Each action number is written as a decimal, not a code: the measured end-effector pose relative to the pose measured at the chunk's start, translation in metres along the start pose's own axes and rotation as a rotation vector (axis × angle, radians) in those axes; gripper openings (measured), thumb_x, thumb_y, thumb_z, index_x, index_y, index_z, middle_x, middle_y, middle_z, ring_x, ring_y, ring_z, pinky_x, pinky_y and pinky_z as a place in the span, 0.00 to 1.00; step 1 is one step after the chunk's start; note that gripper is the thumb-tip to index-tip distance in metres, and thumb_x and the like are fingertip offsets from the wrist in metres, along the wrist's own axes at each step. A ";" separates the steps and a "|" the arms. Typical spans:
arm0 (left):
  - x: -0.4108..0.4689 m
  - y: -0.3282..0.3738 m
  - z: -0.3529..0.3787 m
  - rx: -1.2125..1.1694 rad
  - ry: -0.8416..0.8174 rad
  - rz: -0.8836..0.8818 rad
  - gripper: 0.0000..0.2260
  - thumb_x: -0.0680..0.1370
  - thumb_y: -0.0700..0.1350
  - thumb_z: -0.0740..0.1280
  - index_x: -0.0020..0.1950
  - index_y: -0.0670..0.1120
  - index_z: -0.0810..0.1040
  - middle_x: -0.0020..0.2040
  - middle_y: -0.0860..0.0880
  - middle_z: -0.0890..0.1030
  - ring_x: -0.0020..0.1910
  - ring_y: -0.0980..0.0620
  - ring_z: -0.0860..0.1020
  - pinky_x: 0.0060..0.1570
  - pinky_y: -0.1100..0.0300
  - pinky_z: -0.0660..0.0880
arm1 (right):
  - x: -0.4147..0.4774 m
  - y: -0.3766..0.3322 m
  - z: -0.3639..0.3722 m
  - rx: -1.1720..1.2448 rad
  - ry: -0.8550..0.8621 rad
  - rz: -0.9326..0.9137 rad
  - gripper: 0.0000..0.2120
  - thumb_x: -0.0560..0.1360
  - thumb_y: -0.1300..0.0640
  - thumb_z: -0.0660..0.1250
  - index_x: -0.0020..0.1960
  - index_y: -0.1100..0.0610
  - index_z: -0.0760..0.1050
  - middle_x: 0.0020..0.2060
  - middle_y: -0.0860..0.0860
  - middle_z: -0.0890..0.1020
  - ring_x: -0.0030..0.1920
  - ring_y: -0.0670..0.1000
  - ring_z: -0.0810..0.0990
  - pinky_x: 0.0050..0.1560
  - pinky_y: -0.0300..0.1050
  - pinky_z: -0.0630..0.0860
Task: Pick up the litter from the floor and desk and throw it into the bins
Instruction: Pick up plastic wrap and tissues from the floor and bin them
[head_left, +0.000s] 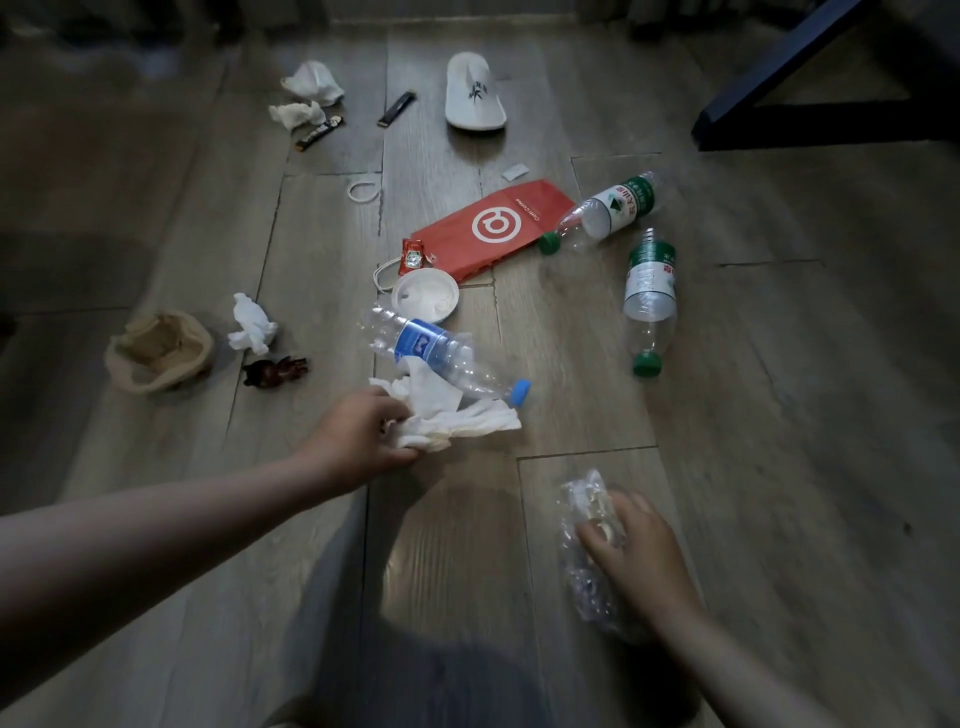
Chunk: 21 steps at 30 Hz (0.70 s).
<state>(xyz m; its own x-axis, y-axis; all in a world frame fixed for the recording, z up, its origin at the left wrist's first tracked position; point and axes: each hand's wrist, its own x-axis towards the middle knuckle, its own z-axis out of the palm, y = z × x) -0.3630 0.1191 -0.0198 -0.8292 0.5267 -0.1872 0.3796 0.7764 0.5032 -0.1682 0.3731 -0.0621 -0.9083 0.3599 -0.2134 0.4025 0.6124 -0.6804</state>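
Note:
My left hand (363, 436) grips a crumpled white tissue (452, 415) just above the wooden floor, beside a clear bottle with a blue label and cap (441, 358). Lower right, my right hand (634, 545) holds a crumpled clear plastic wrapper (582, 519). Litter lies further out: a red paper bag (498, 223), a white cup lid (425, 296), a red sauce sachet (412, 256), two green-capped bottles (608, 210) (649, 296), a small tissue wad (253, 325) and a dark brown wrapper (276, 370). No bin is in view.
A crushed brown paper bowl (158, 351) sits at the left. Far back lie more tissues (311, 83), two dark stick sachets (318, 132) (396, 108), a white ring (362, 190) and a white slipper (474, 93). A dark furniture leg (789, 124) stands at the top right.

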 end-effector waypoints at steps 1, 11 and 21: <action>-0.003 0.004 -0.002 -0.013 0.004 0.002 0.12 0.66 0.49 0.77 0.45 0.46 0.83 0.40 0.51 0.75 0.35 0.58 0.71 0.33 0.62 0.65 | -0.001 -0.002 -0.002 0.037 0.016 0.030 0.03 0.73 0.57 0.70 0.45 0.51 0.77 0.41 0.45 0.77 0.41 0.44 0.77 0.38 0.30 0.68; 0.015 0.068 -0.043 -0.256 -0.003 -0.012 0.10 0.65 0.48 0.77 0.30 0.48 0.79 0.27 0.53 0.74 0.27 0.58 0.71 0.28 0.62 0.64 | 0.029 -0.061 -0.084 0.269 0.114 0.084 0.03 0.71 0.56 0.72 0.43 0.53 0.79 0.37 0.51 0.83 0.39 0.50 0.82 0.41 0.50 0.78; 0.052 0.143 -0.119 -0.505 0.005 -0.153 0.17 0.60 0.57 0.73 0.33 0.43 0.81 0.27 0.44 0.77 0.26 0.56 0.72 0.28 0.59 0.64 | 0.066 -0.139 -0.181 0.524 0.163 0.344 0.03 0.72 0.61 0.72 0.44 0.55 0.81 0.37 0.50 0.86 0.39 0.49 0.84 0.41 0.49 0.80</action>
<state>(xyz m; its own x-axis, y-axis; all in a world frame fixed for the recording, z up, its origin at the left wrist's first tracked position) -0.4001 0.2162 0.1428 -0.8623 0.4173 -0.2870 0.0096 0.5801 0.8145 -0.2634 0.4392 0.1454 -0.6916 0.6018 -0.3994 0.5209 0.0325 -0.8530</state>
